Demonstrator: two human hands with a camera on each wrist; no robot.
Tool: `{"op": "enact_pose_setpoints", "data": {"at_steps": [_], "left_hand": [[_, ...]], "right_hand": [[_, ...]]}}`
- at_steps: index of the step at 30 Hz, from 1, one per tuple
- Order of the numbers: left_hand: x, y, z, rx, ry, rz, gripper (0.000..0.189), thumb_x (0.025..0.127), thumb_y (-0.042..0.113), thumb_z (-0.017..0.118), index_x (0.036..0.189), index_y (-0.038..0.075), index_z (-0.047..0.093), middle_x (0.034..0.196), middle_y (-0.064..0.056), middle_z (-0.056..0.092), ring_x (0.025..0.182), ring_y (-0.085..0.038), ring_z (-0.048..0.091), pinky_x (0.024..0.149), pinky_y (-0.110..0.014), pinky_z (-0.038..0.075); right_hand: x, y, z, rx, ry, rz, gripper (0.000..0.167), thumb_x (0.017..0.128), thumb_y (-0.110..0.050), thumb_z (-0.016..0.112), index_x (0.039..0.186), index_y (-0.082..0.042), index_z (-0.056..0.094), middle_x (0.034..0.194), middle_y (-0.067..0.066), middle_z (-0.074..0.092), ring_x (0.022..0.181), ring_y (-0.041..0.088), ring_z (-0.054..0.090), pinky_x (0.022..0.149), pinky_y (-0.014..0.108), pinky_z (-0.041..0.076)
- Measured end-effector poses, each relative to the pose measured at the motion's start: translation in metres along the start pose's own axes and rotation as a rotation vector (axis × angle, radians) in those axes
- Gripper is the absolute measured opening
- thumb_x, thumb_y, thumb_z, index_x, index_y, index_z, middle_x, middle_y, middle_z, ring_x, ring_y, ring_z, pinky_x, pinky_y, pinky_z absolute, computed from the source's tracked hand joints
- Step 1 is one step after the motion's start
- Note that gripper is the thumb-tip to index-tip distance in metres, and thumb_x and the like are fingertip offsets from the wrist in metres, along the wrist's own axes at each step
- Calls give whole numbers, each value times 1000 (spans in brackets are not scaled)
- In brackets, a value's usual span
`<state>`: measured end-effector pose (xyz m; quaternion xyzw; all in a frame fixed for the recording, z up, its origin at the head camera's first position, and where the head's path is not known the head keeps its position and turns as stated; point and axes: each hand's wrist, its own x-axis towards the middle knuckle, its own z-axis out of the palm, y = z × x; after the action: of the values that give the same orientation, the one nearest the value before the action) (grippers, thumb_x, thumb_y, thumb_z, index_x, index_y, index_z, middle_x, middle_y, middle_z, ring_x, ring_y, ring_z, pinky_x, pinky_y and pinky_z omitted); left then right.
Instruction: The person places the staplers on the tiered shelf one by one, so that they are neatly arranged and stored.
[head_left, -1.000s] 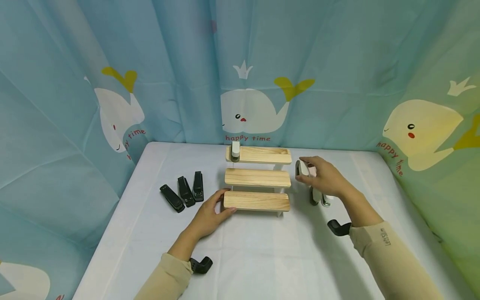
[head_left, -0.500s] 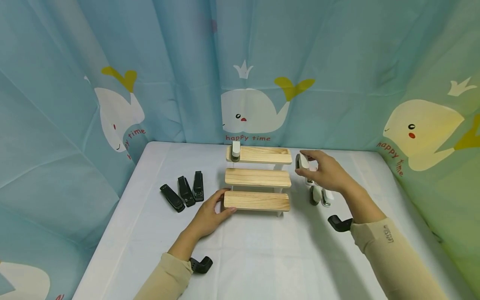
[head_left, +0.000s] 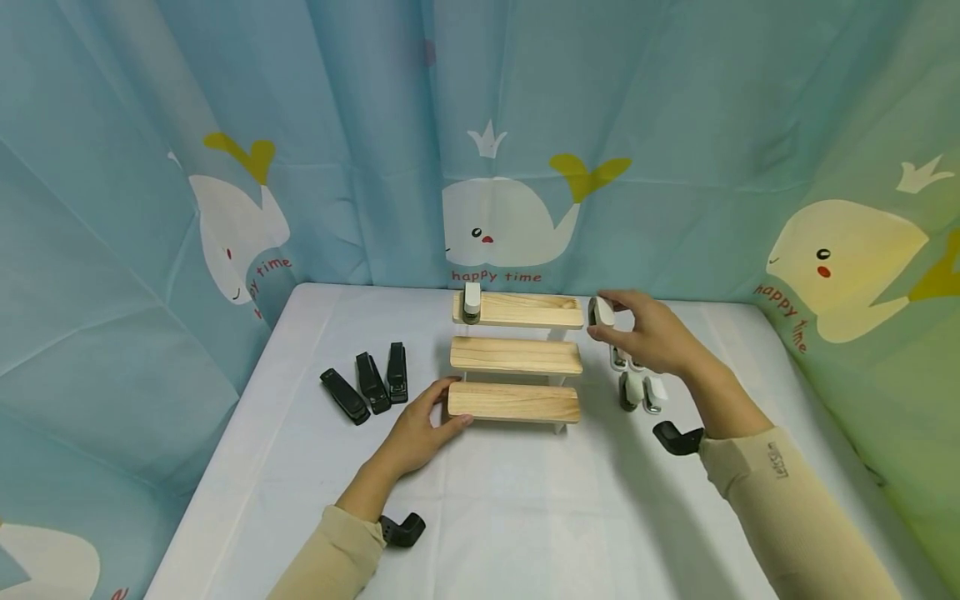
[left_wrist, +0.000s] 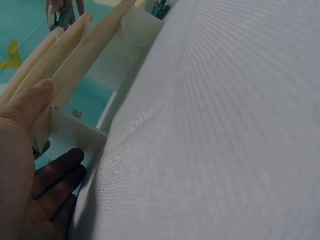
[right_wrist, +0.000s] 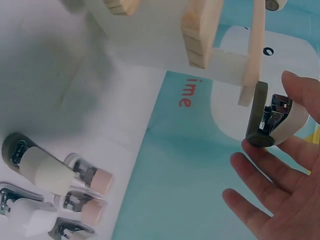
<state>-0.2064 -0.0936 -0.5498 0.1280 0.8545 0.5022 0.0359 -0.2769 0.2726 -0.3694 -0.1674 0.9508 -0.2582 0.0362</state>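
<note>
My right hand (head_left: 647, 333) pinches a white stapler (head_left: 602, 312) with a grey base, held in the air just off the right end of the top shelf of a three-step wooden stand (head_left: 517, 403). In the right wrist view the stapler's (right_wrist: 295, 122) open side and metal inside show, with the lower fingers spread beneath. My left hand (head_left: 416, 429) grips the left end of the lowest shelf. In the left wrist view its thumb (left_wrist: 35, 102) lies along the board, and the other fingers stretch out by the clear support. Another white stapler (head_left: 471, 300) stands at the top shelf's left end.
Three black staplers (head_left: 365, 383) lie left of the stand. To its right sit several small staplers, among them a white one (head_left: 655, 393), a pale one (right_wrist: 47, 170) and pink-ended ones (right_wrist: 102, 181). A whale-print curtain (head_left: 360, 167) hangs behind the white tabletop (head_left: 495, 517).
My right hand has risen and shifted slightly away from me with the white stapler, uncovering the small staplers below. My left hand and the stand have stayed put.
</note>
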Motion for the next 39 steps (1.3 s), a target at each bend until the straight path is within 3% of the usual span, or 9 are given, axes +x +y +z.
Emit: {"op": "enact_pose_setpoints", "data": {"at_steps": [2, 25, 31, 39], "left_hand": [[0, 0, 0, 1, 1, -1, 69, 91, 62, 71, 151, 39, 46, 151, 1, 57, 148, -26, 45, 124, -58, 31], [-2, 2, 0, -1, 5, 2, 71, 91, 62, 72, 152, 35, 46, 149, -2, 59, 146, -27, 48, 122, -59, 33], [-2, 1, 1, 6, 3, -1, 72, 91, 62, 71, 152, 34, 46, 147, -2, 60, 145, -26, 50, 122, -58, 33], [-2, 1, 2, 17, 10, -2, 72, 91, 63, 71, 152, 35, 46, 148, -2, 60, 144, -27, 50, 122, -59, 34]], "right_hand": [[0, -2, -1, -1, 4, 3, 79, 99, -51, 66, 159, -8, 39, 152, 24, 49, 134, 44, 51, 101, 65, 46], [12, -25, 3, 31, 28, -40, 73, 99, -46, 69, 158, -11, 42, 149, 20, 51, 133, 38, 51, 99, 59, 47], [15, -31, 5, 36, 29, -39, 73, 99, -46, 69, 158, -12, 43, 146, 18, 51, 123, 35, 54, 96, 55, 48], [20, -37, 8, 10, 29, -93, 71, 100, -43, 68, 157, -8, 43, 148, 20, 53, 134, 39, 51, 100, 59, 48]]}}
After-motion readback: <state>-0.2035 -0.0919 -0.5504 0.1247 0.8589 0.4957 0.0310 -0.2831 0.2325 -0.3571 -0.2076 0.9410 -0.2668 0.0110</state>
